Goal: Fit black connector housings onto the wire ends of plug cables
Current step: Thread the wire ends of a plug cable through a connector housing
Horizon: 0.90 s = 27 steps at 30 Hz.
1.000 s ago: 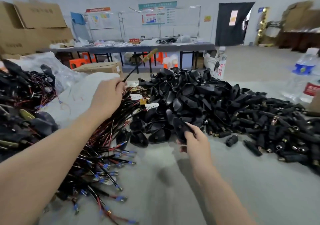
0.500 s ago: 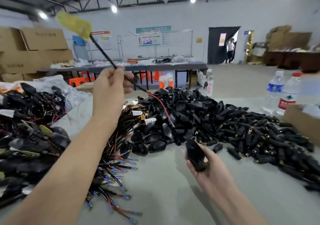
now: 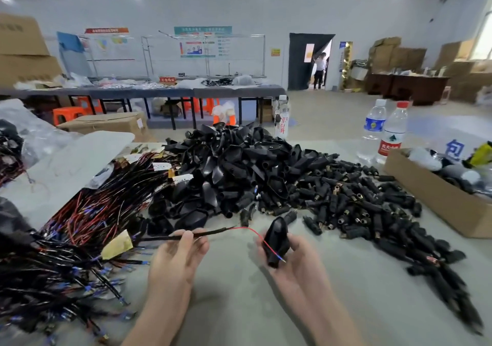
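Head view: a black housing (image 3: pixel 277 241) sits low at centre, clamped in the right hand's (image 3: pixel 298 260) fingers, a red wire (image 3: pixel 255 232) crossing its front. At 9 o'clock from it, the left hand (image 3: pixel 178 255) pinches the black cable (image 3: pixel 186 235). At 12 o'clock lies the heap of housings (image 3: pixel 239 170); at 9 o'clock, the bundle of cables (image 3: pixel 80 226). Two bottles (image 3: pixel 383 132) stand at 2 o'clock.

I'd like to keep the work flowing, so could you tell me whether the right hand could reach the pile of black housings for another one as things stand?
Probably not yet: the right hand is shut on a housing, though the pile lies unobstructed just beyond.
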Motion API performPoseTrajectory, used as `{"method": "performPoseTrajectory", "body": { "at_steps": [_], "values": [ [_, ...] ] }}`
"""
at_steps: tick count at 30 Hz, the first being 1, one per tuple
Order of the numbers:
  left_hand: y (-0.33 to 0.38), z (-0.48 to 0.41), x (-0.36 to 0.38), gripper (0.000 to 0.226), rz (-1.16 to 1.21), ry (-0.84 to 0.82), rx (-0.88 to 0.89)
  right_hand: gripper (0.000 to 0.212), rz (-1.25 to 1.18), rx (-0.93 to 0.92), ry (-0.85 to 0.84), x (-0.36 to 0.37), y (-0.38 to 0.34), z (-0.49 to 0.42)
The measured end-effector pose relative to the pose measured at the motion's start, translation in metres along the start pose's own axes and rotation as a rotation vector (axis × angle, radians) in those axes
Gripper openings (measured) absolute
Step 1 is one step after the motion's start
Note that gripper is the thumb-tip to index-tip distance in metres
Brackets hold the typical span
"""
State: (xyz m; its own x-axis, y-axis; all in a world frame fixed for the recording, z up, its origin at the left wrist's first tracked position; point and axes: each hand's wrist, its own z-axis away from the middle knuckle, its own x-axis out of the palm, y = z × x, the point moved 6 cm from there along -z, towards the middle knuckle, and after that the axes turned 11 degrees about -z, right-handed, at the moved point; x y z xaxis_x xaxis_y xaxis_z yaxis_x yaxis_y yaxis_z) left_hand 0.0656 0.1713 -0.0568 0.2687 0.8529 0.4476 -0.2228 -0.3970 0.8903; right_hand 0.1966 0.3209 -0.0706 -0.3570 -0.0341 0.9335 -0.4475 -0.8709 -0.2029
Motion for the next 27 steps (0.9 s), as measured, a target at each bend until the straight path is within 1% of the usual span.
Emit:
{"method": "performPoseTrajectory", "body": {
  "at_steps": [2,4,6,9,12,13,15,16,18,19,21,23,25,27],
  "values": [
    [0.001,-0.001,-0.003,0.010,0.021,0.033,-0.007,0.041,0.012,0.000,-0.023,0.000,-0.002,0.000],
    [0.002,-0.001,-0.001,0.015,0.053,0.017,-0.015,0.041,0.009,-0.021,-0.036,0.000,-0.007,0.001],
    [0.002,-0.002,0.000,0.018,0.085,0.003,-0.021,0.040,0.025,-0.049,-0.014,-0.001,-0.011,0.002],
    [0.002,-0.002,-0.001,0.018,0.113,-0.009,-0.030,0.030,0.074,-0.109,0.053,-0.004,-0.011,0.002],
    [0.000,-0.002,-0.002,0.016,0.143,-0.016,-0.050,0.019,0.154,-0.097,0.021,0.000,-0.004,0.005],
    [0.000,-0.002,-0.003,0.015,0.147,-0.016,-0.053,0.020,0.164,-0.068,-0.006,0.002,0.000,0.007],
    [0.001,-0.003,-0.004,0.014,0.149,-0.016,-0.052,0.033,0.175,-0.029,-0.031,0.004,0.003,0.008],
    [0.001,-0.003,-0.005,0.012,0.150,-0.015,-0.048,0.039,0.190,-0.028,-0.023,0.002,0.002,0.008],
    [0.003,-0.004,-0.006,0.010,0.158,-0.020,-0.041,0.044,0.265,-0.044,-0.001,0.001,0.000,0.008],
    [0.003,-0.004,-0.006,0.009,0.167,-0.028,-0.042,0.044,0.311,-0.050,0.010,0.002,0.000,0.009],
    [0.003,-0.004,-0.006,0.010,0.185,-0.053,-0.043,0.034,0.383,-0.035,0.032,0.002,0.005,0.012],
    [0.001,-0.004,-0.005,0.009,0.202,-0.077,-0.053,0.027,0.428,0.040,0.015,0.006,0.015,0.019],
    [-0.002,-0.004,-0.004,0.007,0.235,-0.096,-0.073,0.031,0.460,0.119,-0.026,0.010,0.023,0.026],
    [-0.002,-0.004,-0.004,0.012,0.278,-0.105,-0.095,0.035,0.474,0.132,-0.056,0.011,0.026,0.030]
  ]
}}
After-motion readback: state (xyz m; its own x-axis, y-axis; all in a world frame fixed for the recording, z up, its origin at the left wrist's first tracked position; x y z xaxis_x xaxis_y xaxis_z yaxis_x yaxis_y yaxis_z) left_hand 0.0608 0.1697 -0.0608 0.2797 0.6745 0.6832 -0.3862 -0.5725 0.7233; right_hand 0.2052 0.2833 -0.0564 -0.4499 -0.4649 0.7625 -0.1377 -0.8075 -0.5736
